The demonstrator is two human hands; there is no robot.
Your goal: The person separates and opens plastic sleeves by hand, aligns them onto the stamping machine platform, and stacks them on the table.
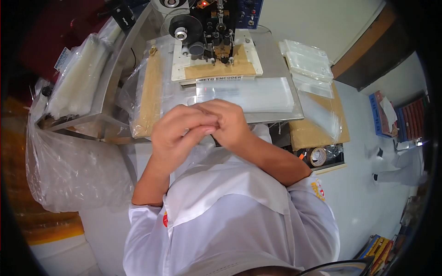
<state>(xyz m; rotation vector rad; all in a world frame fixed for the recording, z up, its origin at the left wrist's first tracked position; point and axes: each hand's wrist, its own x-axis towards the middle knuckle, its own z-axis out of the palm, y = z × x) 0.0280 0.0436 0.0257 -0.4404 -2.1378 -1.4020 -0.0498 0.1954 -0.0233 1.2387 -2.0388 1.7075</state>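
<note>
My left hand (172, 131) and my right hand (225, 120) meet in front of my chest, just short of the metal table's front edge. The fingers of both are bent and pressed together around something I cannot make out; a bit of clear plastic seems to show below them. Just beyond the hands lies a stack of clear plastic bags (267, 94) on the metal table (276, 60). Behind the stack stands a coding machine (221, 71) marked METO ENCODER, with a brown sheet on its base.
Left of the machine lies a long brown packet (149, 92) in plastic. Further left are bundled clear bags (83, 78) and a big plastic sack (73, 170). Rightward, more bags (308, 62) lie on cardboard (306, 133), above a tape roll (317, 157). A person (405, 165) is at far right.
</note>
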